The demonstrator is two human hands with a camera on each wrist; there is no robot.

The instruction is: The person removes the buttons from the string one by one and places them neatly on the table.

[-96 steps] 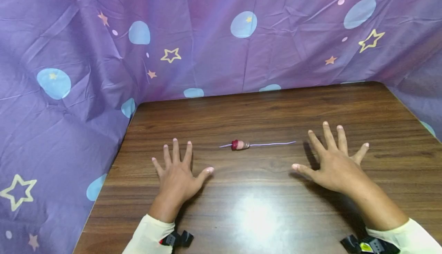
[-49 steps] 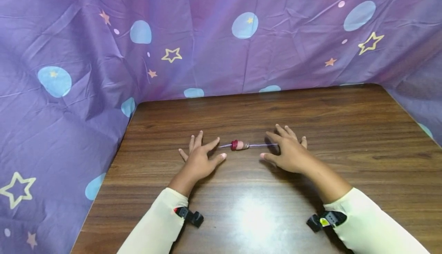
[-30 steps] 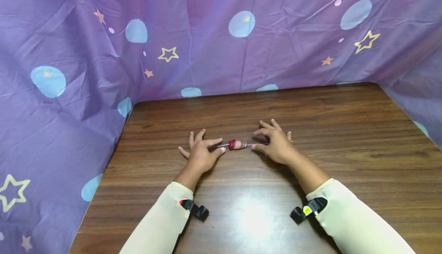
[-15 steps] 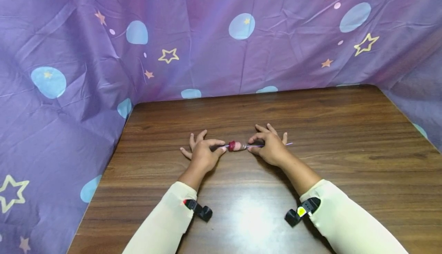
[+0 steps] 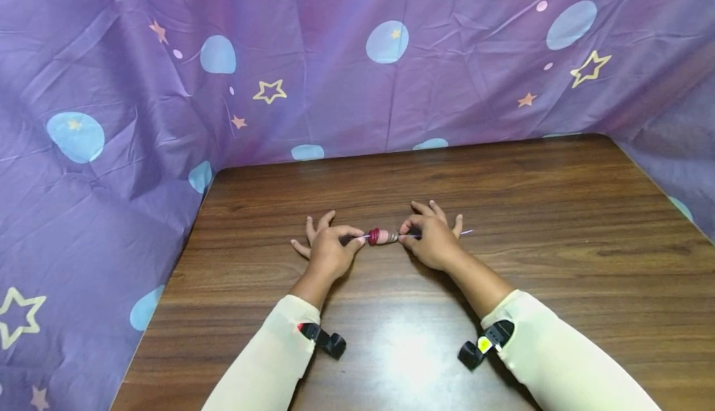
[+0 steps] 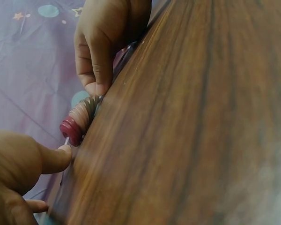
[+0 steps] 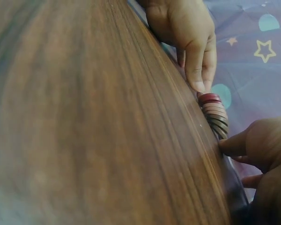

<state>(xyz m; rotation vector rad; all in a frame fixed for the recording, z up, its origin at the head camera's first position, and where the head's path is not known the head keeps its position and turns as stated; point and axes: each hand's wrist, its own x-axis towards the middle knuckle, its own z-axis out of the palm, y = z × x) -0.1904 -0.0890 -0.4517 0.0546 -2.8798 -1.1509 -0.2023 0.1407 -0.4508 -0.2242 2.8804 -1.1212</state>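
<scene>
A thin purple string [image 5: 468,231] lies across the table with a packed row of disc-like rings [image 5: 383,236] threaded on it. They run from dark red through pink to grey-brown, as the right wrist view shows the row of rings [image 7: 214,112] in detail. My left hand [image 5: 329,252] pinches the string between thumb and forefinger just left of the red rings. On the other side my right hand [image 5: 436,240] pinches it beside the grey-brown ones, the string's tail passing under the palm and out to the right. The other fingers of both hands are spread.
The dark wooden table [image 5: 536,212] has a rounded far corner. A purple curtain [image 5: 335,107] with stars and blue ovals hangs behind it and along the left. Black wrist cameras [image 5: 324,339] sit at both sleeve cuffs. A bright glare lies on the near tabletop.
Both hands, flat and spread wide apart at first, have come in toward the rings and pinched the string on either side. Lately the right hand has slid slightly left, closer to the rings.
</scene>
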